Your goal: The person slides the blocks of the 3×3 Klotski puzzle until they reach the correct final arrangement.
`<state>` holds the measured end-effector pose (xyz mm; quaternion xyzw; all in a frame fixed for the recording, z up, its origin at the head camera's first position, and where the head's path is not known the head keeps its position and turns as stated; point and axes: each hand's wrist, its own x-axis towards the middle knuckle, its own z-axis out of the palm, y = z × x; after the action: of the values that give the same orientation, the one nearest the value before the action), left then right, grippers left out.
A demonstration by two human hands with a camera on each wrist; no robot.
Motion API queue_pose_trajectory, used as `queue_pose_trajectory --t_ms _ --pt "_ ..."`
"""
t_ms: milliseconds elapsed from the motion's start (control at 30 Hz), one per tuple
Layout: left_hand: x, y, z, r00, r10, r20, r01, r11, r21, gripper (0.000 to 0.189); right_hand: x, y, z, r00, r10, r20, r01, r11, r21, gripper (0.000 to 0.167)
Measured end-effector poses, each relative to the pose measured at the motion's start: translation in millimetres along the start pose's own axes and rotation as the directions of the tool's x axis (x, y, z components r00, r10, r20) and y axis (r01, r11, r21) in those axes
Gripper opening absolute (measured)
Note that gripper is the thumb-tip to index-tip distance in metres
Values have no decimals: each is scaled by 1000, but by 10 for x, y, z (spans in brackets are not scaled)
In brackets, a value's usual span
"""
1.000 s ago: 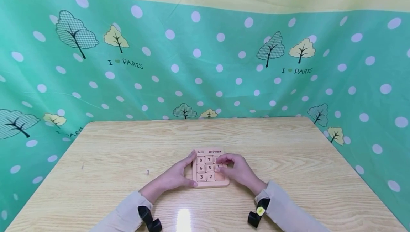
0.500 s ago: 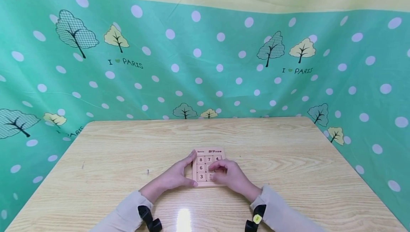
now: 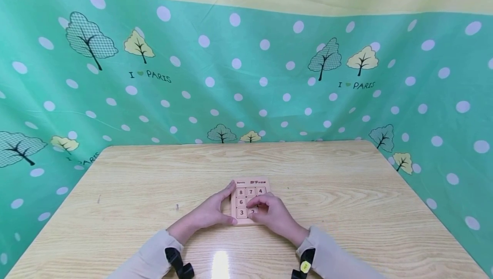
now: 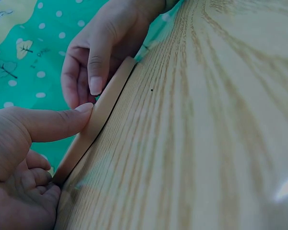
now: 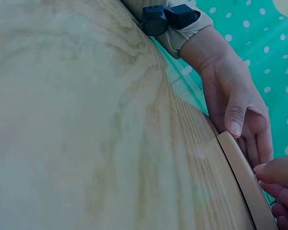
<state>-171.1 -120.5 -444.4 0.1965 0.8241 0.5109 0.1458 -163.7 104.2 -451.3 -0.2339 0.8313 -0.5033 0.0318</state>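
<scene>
A pale wooden sliding number puzzle [image 3: 246, 179] lies flat on the table. Its tiles 8, 7, 4, 6, 3 and part of 2 show in the head view. My left hand [image 3: 209, 210] grips the left side, fingers at the far corner and thumb at the near one. My right hand [image 3: 275, 217] reaches over from the right, bent index finger and thumb touching the tiles near the middle and the 2. It hides the right column below the 4. From the left wrist view, my left thumb [image 4: 62, 123] presses the puzzle's near edge [image 4: 103, 105].
A wood-grain table [image 3: 161, 167] extends around the puzzle. Behind and beside it hangs a green dotted cloth [image 3: 185, 78] printed with trees. Black wrist cameras sit on both sleeves [image 3: 144, 253]. A small dark mark [image 3: 177, 207] shows left of the puzzle.
My right hand has moved left and slightly nearer over the puzzle, from the 4 and 1 to the middle and the 2. The 4 is now uncovered. My left hand has kept its place.
</scene>
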Motion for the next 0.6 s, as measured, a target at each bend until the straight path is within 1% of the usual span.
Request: queue_pose_trajectory --t_ms 300,467,600 --pt "0 -5 -3 1000 -8 8 8 1000 10 102 -2 -10 41 1000 -14 -26 13 999 -30 23" --pt "2 -18 7 1000 4 -1 -4 1000 26 103 -2 -6 47 999 -30 -37 29 999 -27 23" --pt "-4 -11 17 1000 7 -8 -7 999 44 103 -3 -10 45 999 -25 -34 24 999 -37 23"
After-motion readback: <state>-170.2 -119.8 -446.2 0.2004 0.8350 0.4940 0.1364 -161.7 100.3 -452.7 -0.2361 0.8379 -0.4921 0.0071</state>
